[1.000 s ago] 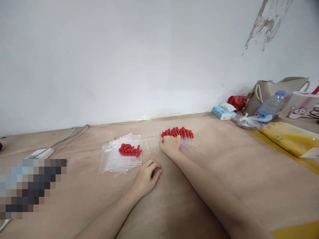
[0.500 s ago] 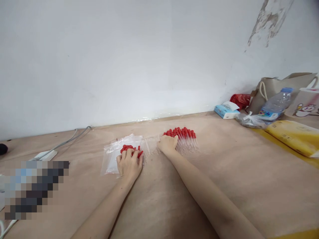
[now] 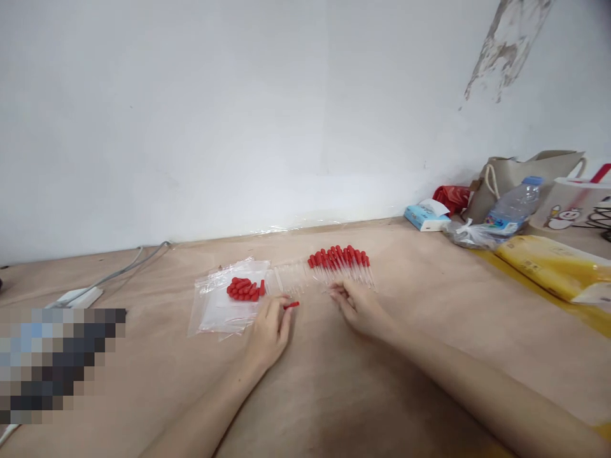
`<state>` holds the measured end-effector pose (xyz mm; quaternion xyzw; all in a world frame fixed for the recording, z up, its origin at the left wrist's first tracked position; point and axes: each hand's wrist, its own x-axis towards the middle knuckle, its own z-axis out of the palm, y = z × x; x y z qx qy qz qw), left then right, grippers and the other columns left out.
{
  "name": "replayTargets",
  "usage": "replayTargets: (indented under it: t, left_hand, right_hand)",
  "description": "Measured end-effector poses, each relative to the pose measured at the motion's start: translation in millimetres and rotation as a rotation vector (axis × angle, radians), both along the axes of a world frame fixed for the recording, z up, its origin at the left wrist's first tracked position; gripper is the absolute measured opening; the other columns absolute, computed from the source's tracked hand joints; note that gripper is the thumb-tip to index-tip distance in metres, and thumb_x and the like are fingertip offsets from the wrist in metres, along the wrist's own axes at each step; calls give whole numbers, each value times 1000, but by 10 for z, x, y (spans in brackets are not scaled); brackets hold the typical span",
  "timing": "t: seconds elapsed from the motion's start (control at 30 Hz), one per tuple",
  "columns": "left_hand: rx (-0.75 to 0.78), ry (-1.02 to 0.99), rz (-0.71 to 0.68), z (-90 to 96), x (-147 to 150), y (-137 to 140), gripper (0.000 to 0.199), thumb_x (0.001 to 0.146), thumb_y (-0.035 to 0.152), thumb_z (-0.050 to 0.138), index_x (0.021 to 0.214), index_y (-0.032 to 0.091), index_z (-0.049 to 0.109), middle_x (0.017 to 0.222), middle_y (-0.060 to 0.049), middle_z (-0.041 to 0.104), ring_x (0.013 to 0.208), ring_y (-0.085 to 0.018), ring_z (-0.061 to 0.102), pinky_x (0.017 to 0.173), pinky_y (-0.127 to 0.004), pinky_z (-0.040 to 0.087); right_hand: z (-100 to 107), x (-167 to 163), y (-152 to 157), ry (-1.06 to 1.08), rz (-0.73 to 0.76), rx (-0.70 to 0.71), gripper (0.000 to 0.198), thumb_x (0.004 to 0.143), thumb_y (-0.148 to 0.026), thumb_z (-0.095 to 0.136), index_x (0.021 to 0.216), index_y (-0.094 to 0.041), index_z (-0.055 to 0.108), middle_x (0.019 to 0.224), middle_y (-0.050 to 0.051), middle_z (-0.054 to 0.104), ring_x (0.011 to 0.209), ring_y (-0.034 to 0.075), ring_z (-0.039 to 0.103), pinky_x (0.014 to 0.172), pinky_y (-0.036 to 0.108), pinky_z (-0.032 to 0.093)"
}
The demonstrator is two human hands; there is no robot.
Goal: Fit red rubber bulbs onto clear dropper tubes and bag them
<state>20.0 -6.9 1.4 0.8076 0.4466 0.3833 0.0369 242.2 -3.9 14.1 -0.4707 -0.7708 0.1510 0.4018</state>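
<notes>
While the left hand (image 3: 268, 327) pinched a single red bulb (image 3: 292, 305) between thumb and fingers, its nozzle end pointing towards three o'clock, the right hand (image 3: 360, 308) hung opposite with thumb and fingers bent inward, just off the near ends of the finished droppers (image 3: 338, 256). Whether those right fingertips had closed on a thin clear tube I could not tell, the plastic being so faint there.

Taking the gap between the hands as centre and the wall (image 3: 267, 127) as twelve, the droppers lay side by side at one o'clock, red heads towards the wall and clear stems towards the person. At eleven, a row of bare clear tubes (image 3: 289, 278) rested on the brown desk (image 3: 305, 394). Towards ten, the loose red bulbs (image 3: 244, 290) sat heaped on a stack of clear bags (image 3: 210, 318), close to the left hand.

Farther out at two o'clock were a blue tissue pack (image 3: 426, 216) and, beyond it, a blue-capped bottle (image 3: 518, 202) in front of a grey bag (image 3: 534, 168); nearer three lay a yellow pack (image 3: 548, 267). Well away between nine and ten, a grey cable (image 3: 126, 266) ran across the surface.
</notes>
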Motion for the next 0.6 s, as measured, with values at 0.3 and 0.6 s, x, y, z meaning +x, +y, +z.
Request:
replayTargets:
  t: [0.3, 0.6]
  left_hand:
    - [-323, -101, -208, -59, 190, -203, 22, 89, 26, 37, 103, 22, 53, 98, -4, 61, 93, -17, 55, 82, -32, 43]
    - [-277, -91, -211, -5, 190, -215, 21, 88, 28, 39, 97, 21, 57, 94, -5, 62, 89, -17, 55, 79, -32, 44]
  right_hand:
    - [-203, 76, -407, -123, 1, 150, 18, 85, -23, 43, 93, -20, 59, 68, 2, 60, 60, 13, 49, 71, 32, 32]
    - [-208, 61, -393, -155, 61, 135, 19, 84, -23, 44, 90, -20, 62, 70, 2, 63, 57, 10, 51, 72, 30, 29]
